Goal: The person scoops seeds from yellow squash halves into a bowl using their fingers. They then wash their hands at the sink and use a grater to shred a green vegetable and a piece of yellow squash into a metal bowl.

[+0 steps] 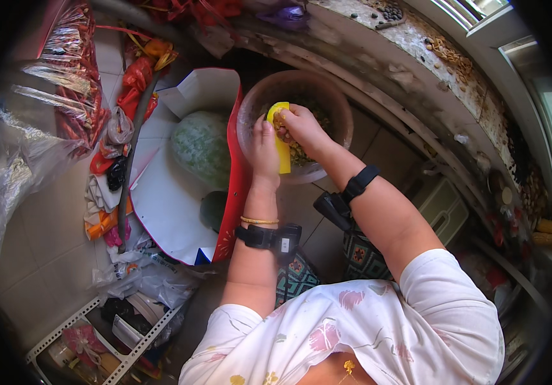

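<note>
My left hand [264, 151] holds a bright yellow curved slice [284, 159], which looks like squash or melon flesh. Against the slice's upper end, the fingers of my right hand [302, 127] are curled in, with yellow bits on them. Whether those fingers grip the slice or just loose pulp is hidden. Both hands are above a pinkish translucent plastic tub [345, 113]. Green and yellowish scraps [300, 156] lie inside it, partly covered by my hands and the slice.
Left of the tub stands a red-and-white box [175, 231] holding a large pale-green gourd [201, 144] and a darker green one [213, 209]. Plastic bags [150, 274] hang over a perforated metal rack [148, 337]. A ledge [401, 62] with drying seeds curves along the right.
</note>
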Motion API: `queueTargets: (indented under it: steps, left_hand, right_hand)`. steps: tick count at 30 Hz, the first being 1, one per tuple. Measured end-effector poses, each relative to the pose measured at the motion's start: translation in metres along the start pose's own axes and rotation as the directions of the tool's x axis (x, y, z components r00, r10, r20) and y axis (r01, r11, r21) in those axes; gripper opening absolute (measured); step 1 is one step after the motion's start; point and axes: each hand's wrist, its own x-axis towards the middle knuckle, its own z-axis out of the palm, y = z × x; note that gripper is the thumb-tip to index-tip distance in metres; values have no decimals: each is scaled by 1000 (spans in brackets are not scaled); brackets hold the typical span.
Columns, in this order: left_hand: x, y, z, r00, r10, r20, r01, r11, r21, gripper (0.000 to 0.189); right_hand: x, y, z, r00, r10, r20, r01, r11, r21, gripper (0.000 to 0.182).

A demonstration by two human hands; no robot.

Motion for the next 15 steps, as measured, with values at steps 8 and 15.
queueTargets:
  steps: [8, 15]
  left_hand:
    - [-4, -1, 3, 1000, -13, -28, 13, 1000, -8, 39]
    - [1, -5, -2, 1000, 3, -8, -4, 999, -44, 38]
  right_hand:
    - [6, 5, -1, 994, 107, 8, -107, 987, 119, 19]
    - [3, 2, -3, 993, 94, 71, -110, 956, 274, 14]
